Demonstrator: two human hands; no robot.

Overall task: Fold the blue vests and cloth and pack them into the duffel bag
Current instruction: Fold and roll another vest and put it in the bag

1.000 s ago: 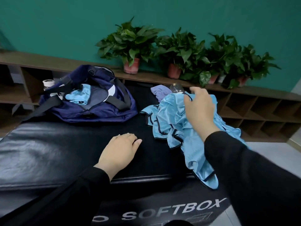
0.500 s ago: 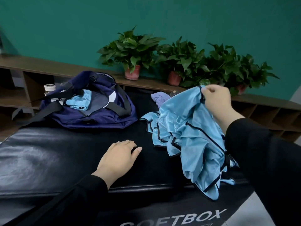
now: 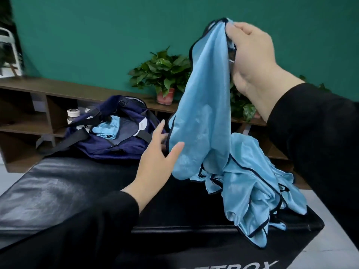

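Bare black bench top (image 3: 64,183) lies open left; the duffel bag (image 3: 108,136) and heaped vests (image 3: 252,183) seemingly crowd the far right.

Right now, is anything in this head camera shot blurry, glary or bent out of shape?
Head view: the wide lens bows the wooden shelf and leans the left edge; soft glare sits on the black padded box; the right hand holding up the blue vest looks oversized from closeness; the left hand and the duffel bag are slightly soft, with even lighting and no hard shadows.
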